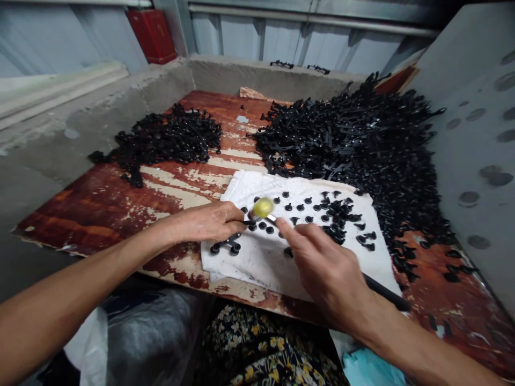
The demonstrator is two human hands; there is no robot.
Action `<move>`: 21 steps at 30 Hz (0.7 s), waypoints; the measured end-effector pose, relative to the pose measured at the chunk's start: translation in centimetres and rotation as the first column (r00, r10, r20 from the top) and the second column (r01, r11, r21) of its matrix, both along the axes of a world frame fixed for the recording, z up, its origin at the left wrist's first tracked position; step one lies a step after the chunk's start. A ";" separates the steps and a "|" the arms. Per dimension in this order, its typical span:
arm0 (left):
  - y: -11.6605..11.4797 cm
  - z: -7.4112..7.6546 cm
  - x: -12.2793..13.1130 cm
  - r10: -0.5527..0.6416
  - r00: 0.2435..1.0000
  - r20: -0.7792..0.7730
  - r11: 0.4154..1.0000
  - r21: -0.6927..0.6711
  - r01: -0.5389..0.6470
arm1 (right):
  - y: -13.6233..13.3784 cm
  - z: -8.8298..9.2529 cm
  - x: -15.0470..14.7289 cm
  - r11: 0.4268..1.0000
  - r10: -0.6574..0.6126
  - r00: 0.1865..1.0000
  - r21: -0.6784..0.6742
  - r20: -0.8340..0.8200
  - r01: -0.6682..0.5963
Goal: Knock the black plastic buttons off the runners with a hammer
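Your left hand (209,221) lies at the left edge of the white cloth (261,262), with its fingers (235,217) curled downward. A black part (226,245) with round ends sits on the cloth just near of that hand and runs in under it. You cannot tell from this view whether the fingers grip the part or only press on it.

Your right hand (325,268) is clenched around a tool (386,294). Its black handle runs out to the near right behind the hand. The forefinger is laid along the shaft. The yellow-green tip of the tool is blurred and sits just right of the left fingertips, above the cloth.

Loose round pieces (322,209) lie scattered on the far half of the cloth, thickest toward the right.

The cloth rests on a worn red-brown surface (100,203) with peeling paint. A large heap (362,145) of black parts fills the far right of it and touches the far edge of the cloth. A smaller heap (169,136) lies at the far left, well apart from the cloth. A red box (153,35) stands beyond the far left wall. Floral fabric (257,348) shows below the near edge of the surface.
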State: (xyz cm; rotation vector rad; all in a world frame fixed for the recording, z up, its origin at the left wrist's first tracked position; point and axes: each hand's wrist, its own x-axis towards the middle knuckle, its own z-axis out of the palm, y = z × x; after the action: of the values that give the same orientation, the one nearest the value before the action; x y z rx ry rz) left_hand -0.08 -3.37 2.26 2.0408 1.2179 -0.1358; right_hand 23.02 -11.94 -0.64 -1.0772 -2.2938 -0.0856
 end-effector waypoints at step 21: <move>0.0 -1.0 -0.4 -0.019 0.999 0.040 1.000 0.004 0.019 | 0.3 0.2 0.0 0.999 0.018 0.999 0.031 -0.040 -0.016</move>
State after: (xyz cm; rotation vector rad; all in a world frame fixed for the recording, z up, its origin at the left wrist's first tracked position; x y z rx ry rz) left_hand -0.45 -3.33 1.24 2.0493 1.1759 -0.1015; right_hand 22.98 -11.64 -0.48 -1.0347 -2.2578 -0.0908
